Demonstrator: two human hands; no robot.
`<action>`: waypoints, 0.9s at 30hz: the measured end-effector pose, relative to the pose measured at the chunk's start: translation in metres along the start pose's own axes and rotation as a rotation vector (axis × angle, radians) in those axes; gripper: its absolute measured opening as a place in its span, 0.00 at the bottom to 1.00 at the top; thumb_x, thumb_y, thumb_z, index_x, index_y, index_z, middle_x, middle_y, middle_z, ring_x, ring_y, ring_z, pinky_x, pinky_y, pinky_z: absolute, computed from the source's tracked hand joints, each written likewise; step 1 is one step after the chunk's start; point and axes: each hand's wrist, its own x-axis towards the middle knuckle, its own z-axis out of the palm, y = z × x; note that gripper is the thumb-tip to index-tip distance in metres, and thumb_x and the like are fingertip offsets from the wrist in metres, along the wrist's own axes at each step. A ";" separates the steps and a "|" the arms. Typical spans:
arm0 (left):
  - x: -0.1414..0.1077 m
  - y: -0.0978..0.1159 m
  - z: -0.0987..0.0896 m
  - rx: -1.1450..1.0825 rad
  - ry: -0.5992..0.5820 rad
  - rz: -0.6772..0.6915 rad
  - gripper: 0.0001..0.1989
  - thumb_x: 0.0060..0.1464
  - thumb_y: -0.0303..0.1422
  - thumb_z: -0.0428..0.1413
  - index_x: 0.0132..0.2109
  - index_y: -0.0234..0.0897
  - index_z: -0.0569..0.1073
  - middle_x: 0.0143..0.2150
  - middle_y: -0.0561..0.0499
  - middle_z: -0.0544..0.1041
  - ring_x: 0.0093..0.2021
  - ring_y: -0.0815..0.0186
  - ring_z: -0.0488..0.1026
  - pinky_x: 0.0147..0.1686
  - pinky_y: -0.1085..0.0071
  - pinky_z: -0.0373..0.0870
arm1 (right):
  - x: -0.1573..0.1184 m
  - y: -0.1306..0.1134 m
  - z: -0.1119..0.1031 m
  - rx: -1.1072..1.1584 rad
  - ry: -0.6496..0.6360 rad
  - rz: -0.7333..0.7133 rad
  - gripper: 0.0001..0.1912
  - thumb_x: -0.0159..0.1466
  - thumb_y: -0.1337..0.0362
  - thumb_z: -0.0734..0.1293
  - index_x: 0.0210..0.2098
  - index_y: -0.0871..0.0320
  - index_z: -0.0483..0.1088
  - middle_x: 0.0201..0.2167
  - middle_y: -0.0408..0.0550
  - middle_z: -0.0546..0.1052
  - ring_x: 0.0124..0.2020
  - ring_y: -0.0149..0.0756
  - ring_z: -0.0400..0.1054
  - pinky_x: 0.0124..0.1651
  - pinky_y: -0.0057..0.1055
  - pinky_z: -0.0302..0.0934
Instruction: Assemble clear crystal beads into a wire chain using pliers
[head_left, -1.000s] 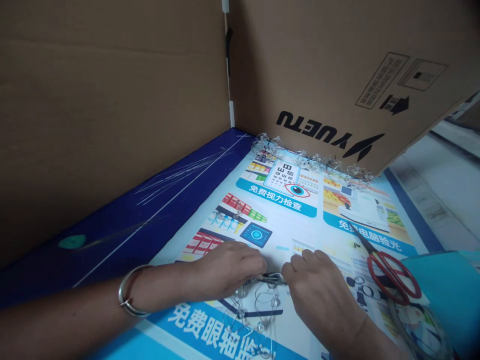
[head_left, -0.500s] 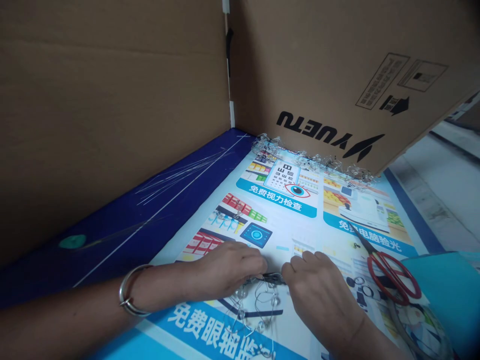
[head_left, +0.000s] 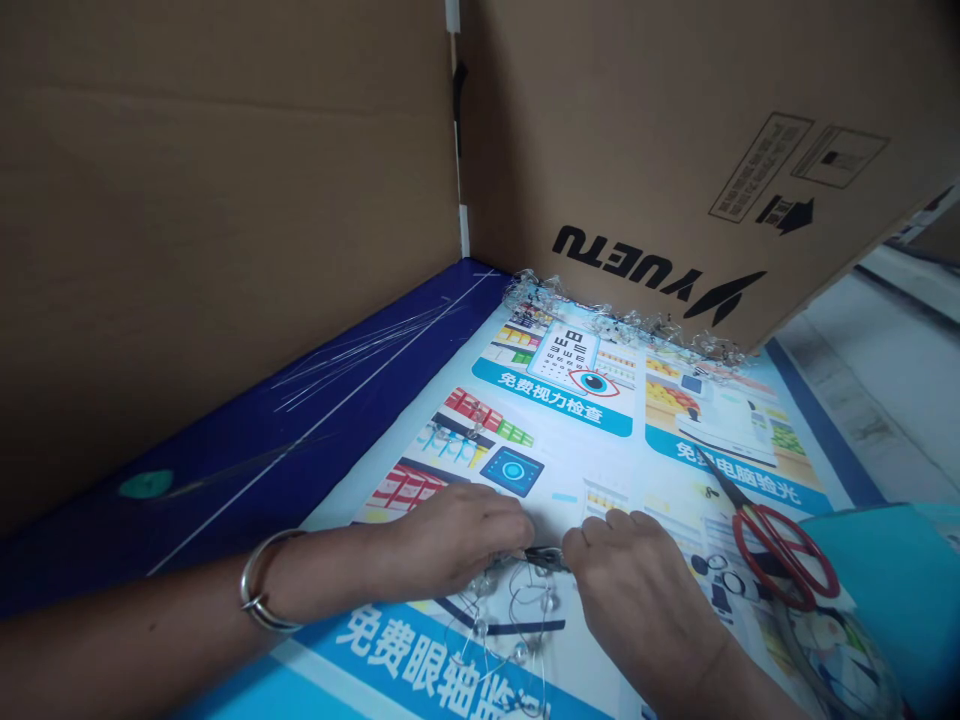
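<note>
Two tall cardboard panels [head_left: 225, 200] rise at the back, and from their foot a printed sheet [head_left: 592, 465] spreads toward the person, with a tangled row of clear beaded pieces [head_left: 630, 325] along its far edge. The left hand [head_left: 457, 540] and right hand [head_left: 637, 580] work low over it, fingers curled narrow on either end of a slim dark piece [head_left: 546, 557], too blurred to name. Red-handled scissors [head_left: 750, 513] lie beyond the right hand. Loops of beaded wire [head_left: 482, 628] hang or lie just below the dark piece. The step in hand looks like close gripping or twisting; the next move calls for a steady left pinch and small, controlled right-hand turns, without snagging loops.
</note>
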 end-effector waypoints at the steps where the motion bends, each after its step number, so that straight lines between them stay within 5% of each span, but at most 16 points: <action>1: 0.000 0.000 0.000 -0.002 0.001 0.001 0.08 0.50 0.22 0.44 0.35 0.37 0.64 0.30 0.52 0.70 0.30 0.68 0.65 0.30 0.73 0.61 | 0.000 0.000 0.000 0.002 0.007 0.001 0.06 0.52 0.74 0.62 0.25 0.57 0.64 0.22 0.44 0.67 0.25 0.35 0.57 0.30 0.33 0.40; 9: 0.003 -0.002 -0.003 -0.052 0.032 -0.044 0.07 0.55 0.25 0.44 0.33 0.37 0.65 0.30 0.52 0.71 0.31 0.70 0.66 0.32 0.75 0.61 | 0.003 0.003 -0.002 -0.036 -0.009 0.016 0.07 0.52 0.75 0.61 0.26 0.57 0.64 0.23 0.46 0.67 0.27 0.36 0.57 0.31 0.33 0.41; 27: 0.004 -0.016 -0.007 -0.272 -0.020 0.131 0.06 0.57 0.29 0.48 0.34 0.35 0.69 0.32 0.47 0.73 0.37 0.66 0.69 0.38 0.72 0.64 | -0.002 -0.001 -0.005 -0.114 -0.096 0.088 0.08 0.51 0.74 0.60 0.26 0.56 0.66 0.23 0.49 0.67 0.28 0.41 0.59 0.31 0.36 0.44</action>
